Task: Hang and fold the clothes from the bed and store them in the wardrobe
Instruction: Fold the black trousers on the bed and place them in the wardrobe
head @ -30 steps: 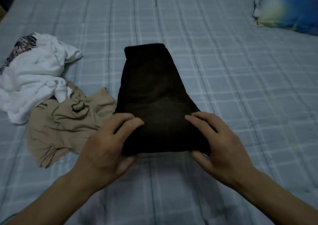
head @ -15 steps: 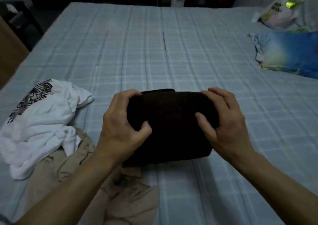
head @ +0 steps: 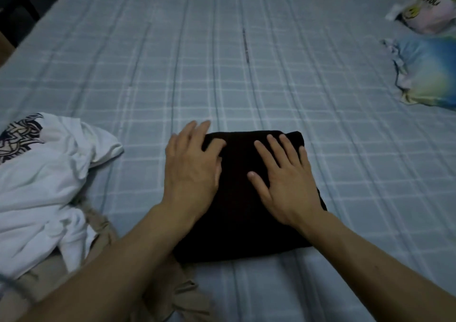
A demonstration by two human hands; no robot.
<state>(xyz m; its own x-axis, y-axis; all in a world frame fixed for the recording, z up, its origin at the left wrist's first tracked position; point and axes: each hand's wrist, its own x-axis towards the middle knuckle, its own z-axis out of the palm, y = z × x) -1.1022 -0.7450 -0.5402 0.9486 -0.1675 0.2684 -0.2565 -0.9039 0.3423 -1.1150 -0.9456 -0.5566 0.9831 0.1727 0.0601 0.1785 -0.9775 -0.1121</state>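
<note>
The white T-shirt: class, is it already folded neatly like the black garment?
No: the white T-shirt lies crumpled in a heap, left of the folded black garment.

On one checked bed (head: 246,80) lie three garments, one folded black garment (head: 241,218), one white shirt (head: 42,188) and one beige garment (head: 172,299), plus one pillow (head: 429,75), one plastic bag (head: 429,8) and two hands.

Only one view on my feed: head-worn wide-angle, looking forward and steeply down across the bed (head: 246,75) toward its far edge. It sits close above both forearms, which enter from the bottom corners. Frame edges bend from the wide lens. No second view shares anything.
</note>
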